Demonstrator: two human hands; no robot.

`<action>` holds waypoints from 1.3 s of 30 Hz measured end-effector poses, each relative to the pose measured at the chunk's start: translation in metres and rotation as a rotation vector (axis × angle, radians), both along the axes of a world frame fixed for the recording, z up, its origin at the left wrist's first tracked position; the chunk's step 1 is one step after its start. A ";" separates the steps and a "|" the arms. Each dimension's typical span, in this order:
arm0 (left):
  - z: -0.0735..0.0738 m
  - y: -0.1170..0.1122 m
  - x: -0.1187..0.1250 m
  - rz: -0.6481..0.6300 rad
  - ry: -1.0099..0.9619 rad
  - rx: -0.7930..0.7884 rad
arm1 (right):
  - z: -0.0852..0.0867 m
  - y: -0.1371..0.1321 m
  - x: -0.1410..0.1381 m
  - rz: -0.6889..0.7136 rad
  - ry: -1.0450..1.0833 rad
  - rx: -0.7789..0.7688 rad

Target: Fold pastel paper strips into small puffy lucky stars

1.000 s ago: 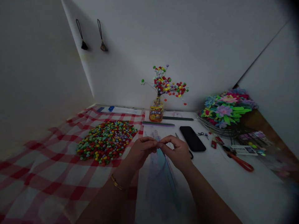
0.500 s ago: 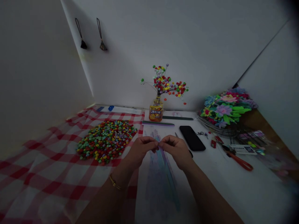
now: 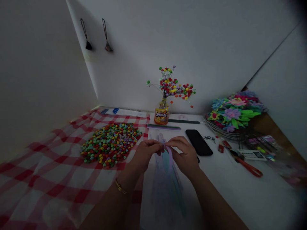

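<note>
head: 2 hands [image 3: 145,156] [image 3: 185,155] pinch lilac strip [image 3: 170,158]

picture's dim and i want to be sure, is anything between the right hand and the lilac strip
Nothing visible is: the right hand pinches the lilac strip directly, with the left hand close beside it. The phone lies off to the right, not between them.
</note>
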State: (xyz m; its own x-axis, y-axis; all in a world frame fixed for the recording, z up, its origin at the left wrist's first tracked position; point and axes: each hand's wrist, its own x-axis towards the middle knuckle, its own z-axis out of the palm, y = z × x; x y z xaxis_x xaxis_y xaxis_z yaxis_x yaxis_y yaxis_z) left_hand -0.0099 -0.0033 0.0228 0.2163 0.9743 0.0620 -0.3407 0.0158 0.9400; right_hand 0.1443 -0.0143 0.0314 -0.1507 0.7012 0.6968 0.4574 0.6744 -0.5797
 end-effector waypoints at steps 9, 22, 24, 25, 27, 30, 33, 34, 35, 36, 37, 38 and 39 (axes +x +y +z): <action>0.004 -0.002 -0.003 -0.133 0.129 0.054 | 0.004 0.003 0.006 0.168 0.190 -0.650; -0.002 -0.002 0.009 0.071 -0.057 0.085 | -0.007 0.003 -0.005 0.045 0.424 -0.597; -0.002 -0.002 0.007 0.062 -0.073 0.070 | -0.005 0.002 -0.005 0.088 0.493 -0.630; -0.002 -0.002 0.007 0.055 -0.087 0.065 | -0.004 0.002 -0.005 0.113 0.533 -0.649; -0.002 -0.002 0.006 0.036 -0.109 0.058 | -0.002 0.002 -0.004 0.150 0.602 -0.677; -0.002 -0.002 0.005 0.003 -0.133 0.050 | 0.001 0.002 -0.004 0.154 0.653 -0.692; -0.002 -0.002 0.005 -0.033 -0.163 0.065 | 0.001 0.002 -0.003 0.178 0.643 -0.709; -0.002 -0.003 0.004 -0.047 -0.170 0.076 | 0.001 0.002 -0.004 0.194 0.634 -0.713; -0.002 -0.003 0.004 -0.064 -0.173 0.085 | 0.001 0.001 -0.004 0.213 0.626 -0.716; -0.003 -0.003 0.004 -0.079 -0.172 0.092 | 0.001 0.001 -0.004 0.229 0.617 -0.718; -0.003 -0.003 0.004 -0.091 -0.170 0.094 | 0.001 0.001 -0.005 0.241 0.610 -0.718; -0.003 -0.003 0.004 -0.098 -0.171 0.090 | 0.001 0.000 -0.006 0.251 0.604 -0.716; -0.003 -0.002 0.004 -0.102 -0.173 0.082 | 0.001 0.000 -0.007 0.259 0.598 -0.712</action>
